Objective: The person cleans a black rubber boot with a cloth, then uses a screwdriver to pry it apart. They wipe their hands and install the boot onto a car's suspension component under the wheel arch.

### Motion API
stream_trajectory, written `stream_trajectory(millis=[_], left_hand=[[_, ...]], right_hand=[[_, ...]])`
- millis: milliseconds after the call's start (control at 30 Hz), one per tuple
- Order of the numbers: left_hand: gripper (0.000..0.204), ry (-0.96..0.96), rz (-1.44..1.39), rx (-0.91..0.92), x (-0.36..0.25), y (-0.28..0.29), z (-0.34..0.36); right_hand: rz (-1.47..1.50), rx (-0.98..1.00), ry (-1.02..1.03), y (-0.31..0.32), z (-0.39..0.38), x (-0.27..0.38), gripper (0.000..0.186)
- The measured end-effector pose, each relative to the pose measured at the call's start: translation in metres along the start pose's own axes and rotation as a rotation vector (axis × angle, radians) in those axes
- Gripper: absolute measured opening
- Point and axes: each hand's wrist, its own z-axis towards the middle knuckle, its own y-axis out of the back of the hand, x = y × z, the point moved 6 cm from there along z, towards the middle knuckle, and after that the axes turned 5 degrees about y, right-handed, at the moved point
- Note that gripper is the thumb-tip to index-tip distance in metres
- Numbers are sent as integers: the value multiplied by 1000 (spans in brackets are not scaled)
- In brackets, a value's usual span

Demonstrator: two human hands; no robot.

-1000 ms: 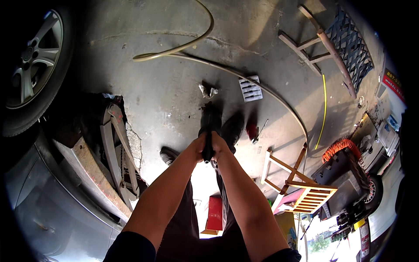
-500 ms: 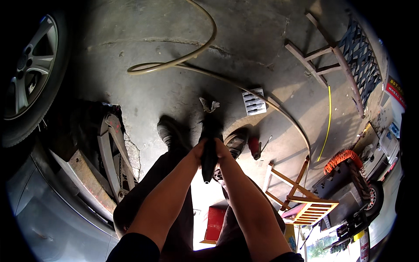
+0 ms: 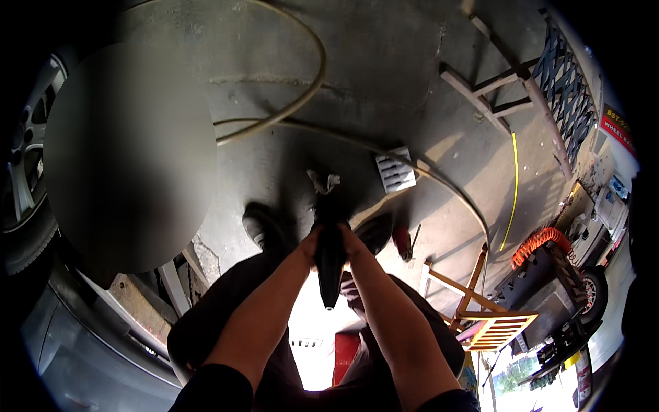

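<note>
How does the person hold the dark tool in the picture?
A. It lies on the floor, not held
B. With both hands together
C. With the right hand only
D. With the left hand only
B: the left hand and the right hand both wrap the dark tool from either side, above the concrete floor.

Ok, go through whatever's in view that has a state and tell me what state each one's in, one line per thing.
Left hand: closed on the dark tool.
Right hand: closed on the same tool.
Dark tool: gripped in both hands, off the floor.
Pale hose: lying looped on the concrete floor.
Wooden stool: tipped on its side.
Orange coiled hose: coiled, resting on the cart.
</note>
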Motion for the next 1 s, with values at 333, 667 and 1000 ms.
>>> stream_trajectory(millis=[333, 667, 1000], left_hand=[[73, -56, 61, -120, -41, -11, 22], [75, -321, 286, 48, -25, -115, -130], [117, -930, 1086, 384, 58, -433, -660]], right_hand=[[-215, -70, 98, -5, 24, 58, 74], [-18, 95, 288, -79, -161, 101, 59], [-734, 348, 1036, -349, -718, 194, 115]])
